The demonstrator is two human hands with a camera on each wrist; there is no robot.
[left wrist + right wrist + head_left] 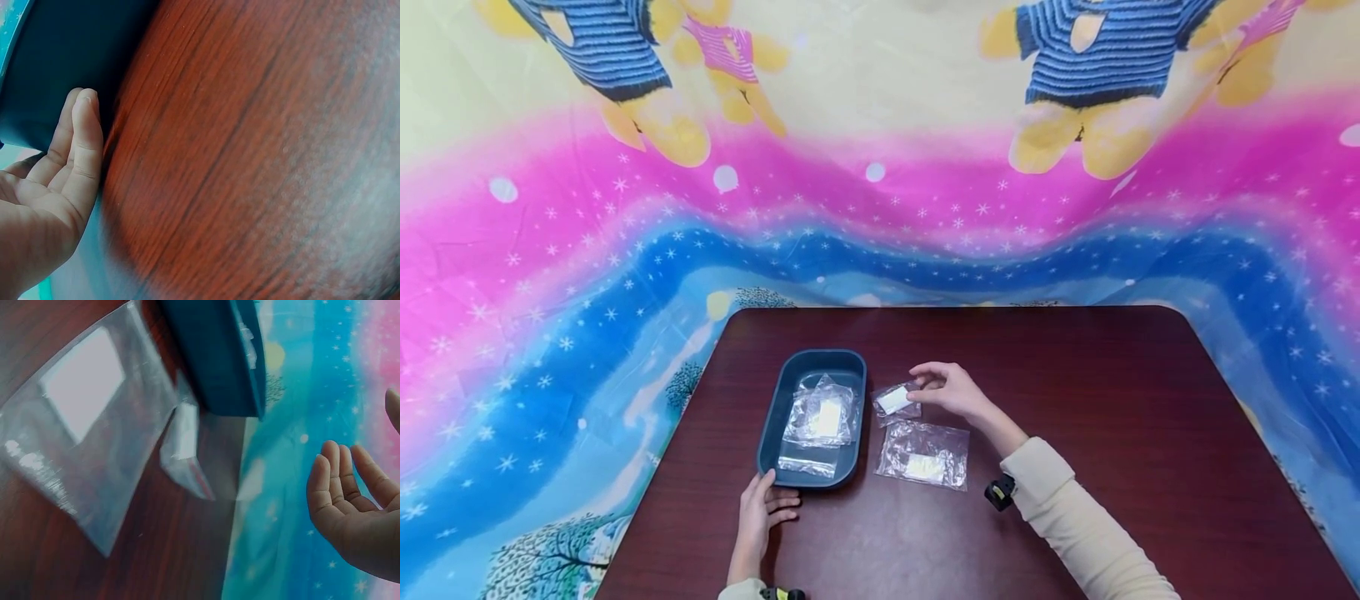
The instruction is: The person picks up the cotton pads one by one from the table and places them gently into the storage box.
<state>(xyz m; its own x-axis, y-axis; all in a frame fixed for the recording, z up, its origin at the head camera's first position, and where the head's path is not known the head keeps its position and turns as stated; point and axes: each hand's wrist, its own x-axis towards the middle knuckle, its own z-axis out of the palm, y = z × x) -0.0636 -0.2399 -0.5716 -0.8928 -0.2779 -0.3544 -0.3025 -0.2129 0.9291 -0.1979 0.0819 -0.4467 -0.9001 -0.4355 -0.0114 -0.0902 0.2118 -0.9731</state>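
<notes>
A dark blue-grey plastic bin (859, 433) stands on the table with several clear plastic bags (823, 417) inside. My left hand (758, 512) is at its near left corner, and in the left wrist view the extended fingers (86, 147) lie against the outer wall. To the right of the bin is a small clear zip bag (895, 402) with a white label. Just above that bag hovers my right hand (951, 390), its fingers loosely bent and nothing between them in the right wrist view. A larger clear bag (922, 454) with a white label lies nearer me.
All this stands on a dark red-brown wooden table (1075, 400) with rounded far corners. Behind it hangs a printed cloth (925, 192) in pink and blue. Black wrist devices (1000, 492) sit at my cuffs.
</notes>
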